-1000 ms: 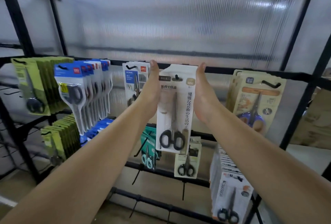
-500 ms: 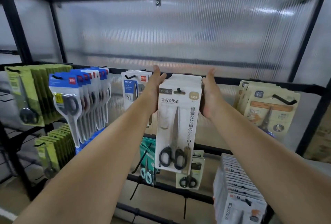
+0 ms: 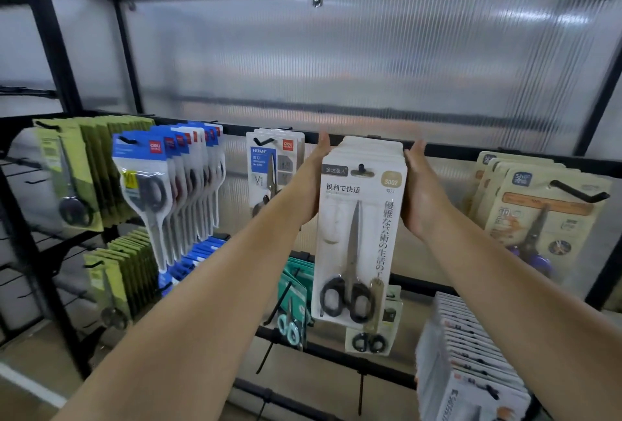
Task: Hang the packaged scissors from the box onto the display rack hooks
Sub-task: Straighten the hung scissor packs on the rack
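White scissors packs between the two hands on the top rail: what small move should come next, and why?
Probably ease both hands off sideways. The stack of white scissors packs already hangs on its hook, whose black tip pokes through the front card's slot. The left hand and right hand only press flat against its sides, so letting go should leave it hanging on the rack rail.

white scissors pack (image 3: 360, 218), black handles; blue packs (image 3: 148, 164); green packs (image 3: 91, 151).
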Motion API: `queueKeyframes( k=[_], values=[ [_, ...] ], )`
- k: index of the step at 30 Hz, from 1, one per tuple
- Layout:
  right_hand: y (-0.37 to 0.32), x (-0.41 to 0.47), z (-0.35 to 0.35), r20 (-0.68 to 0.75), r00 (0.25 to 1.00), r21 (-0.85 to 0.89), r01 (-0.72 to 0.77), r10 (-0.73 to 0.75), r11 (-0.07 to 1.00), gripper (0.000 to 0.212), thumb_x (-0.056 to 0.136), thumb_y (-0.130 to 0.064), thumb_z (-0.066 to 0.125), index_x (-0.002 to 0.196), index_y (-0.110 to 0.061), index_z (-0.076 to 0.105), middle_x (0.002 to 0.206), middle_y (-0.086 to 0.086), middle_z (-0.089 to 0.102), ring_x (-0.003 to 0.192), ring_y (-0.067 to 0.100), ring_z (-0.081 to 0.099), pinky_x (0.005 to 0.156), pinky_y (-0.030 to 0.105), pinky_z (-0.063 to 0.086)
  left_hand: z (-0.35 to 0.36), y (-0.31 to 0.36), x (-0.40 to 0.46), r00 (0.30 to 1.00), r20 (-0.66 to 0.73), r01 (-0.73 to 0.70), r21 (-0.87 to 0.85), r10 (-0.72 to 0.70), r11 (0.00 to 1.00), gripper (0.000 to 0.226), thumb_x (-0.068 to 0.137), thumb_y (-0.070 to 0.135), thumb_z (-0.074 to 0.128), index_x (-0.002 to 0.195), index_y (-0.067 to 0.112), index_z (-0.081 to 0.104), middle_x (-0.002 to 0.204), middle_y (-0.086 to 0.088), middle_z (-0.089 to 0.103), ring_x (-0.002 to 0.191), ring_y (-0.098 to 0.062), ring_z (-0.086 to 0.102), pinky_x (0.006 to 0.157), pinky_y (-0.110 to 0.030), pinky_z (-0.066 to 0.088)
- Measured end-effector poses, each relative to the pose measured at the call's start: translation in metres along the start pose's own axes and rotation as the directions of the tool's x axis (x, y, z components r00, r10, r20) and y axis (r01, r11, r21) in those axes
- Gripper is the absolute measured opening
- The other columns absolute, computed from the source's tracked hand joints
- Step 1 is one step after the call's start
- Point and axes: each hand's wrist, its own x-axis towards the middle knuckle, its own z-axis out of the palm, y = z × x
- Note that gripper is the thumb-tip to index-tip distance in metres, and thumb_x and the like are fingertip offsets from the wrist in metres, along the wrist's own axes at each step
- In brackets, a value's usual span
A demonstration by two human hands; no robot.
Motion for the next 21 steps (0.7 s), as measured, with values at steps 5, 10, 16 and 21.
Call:
queueKeyframes(
  k=[5, 10, 16, 21],
  values=[
    [0.018, -0.02, 0.0, -0.102, 0.994, -0.031, 0.037, -0.04, 0.999, 0.056, 0.091, -0.064, 0.026, 0.093, -0.024, 0.066, 0.081, 0.001, 0.075, 0.089, 0.019, 0.067, 0.08, 0.033, 0.049, -0.014, -0.018, -0.011, 0.999, 0.026, -0.037, 0.082, 0.035, 0.996, 0.051, 0.092, 0.061, 0.035, 0.097, 0.022, 0.068, 0.098, -0.004, 0.074, 0.1, -0.022, 0.067, 0.094, -0.04, 0.05],
    [0.036, -0.05, 0.0, -0.225, 0.971, -0.058, 0.064, -0.075, 0.996, 0.053, 0.093, -0.062, 0.028, 0.103, -0.025, 0.065, 0.083, -0.008, 0.074, 0.092, 0.012, 0.064, 0.086, 0.032, 0.049, -0.034, -0.036, -0.036, 0.99, 0.138, -0.047, 0.223, 0.016, 0.974, 0.054, 0.093, 0.06, 0.033, 0.128, 0.025, 0.056, 0.131, 0.001, 0.059, 0.123, -0.018, 0.052, 0.11, -0.047, 0.034],
    [0.06, -0.101, 0.02, -0.376, 0.854, -0.594, 0.074, -0.358, 0.801, 0.026, 0.098, -0.025, 0.043, 0.107, -0.012, 0.063, 0.085, -0.003, 0.058, 0.093, 0.024, 0.056, 0.073, 0.029, 0.036, -0.074, -0.035, -0.079, 0.945, 0.328, -0.204, 0.608, -0.009, 0.767, 0.049, 0.099, 0.042, 0.039, 0.144, 0.022, 0.036, 0.148, 0.004, 0.039, 0.129, -0.007, 0.037, 0.098, -0.023, 0.031],
    [0.078, -0.13, 0.063, -0.433, 0.745, -0.74, 0.028, -0.508, 0.672, 0.034, 0.089, -0.001, 0.047, 0.123, 0.001, 0.054, 0.125, 0.013, 0.053, 0.116, 0.025, 0.047, 0.086, 0.023, 0.032, -0.124, -0.024, -0.103, 0.939, 0.34, -0.3, 0.747, 0.046, 0.593, 0.045, 0.098, 0.025, 0.046, 0.142, 0.018, 0.04, 0.144, -0.001, 0.044, 0.13, -0.017, 0.042, 0.102, -0.027, 0.032]
  ],
)
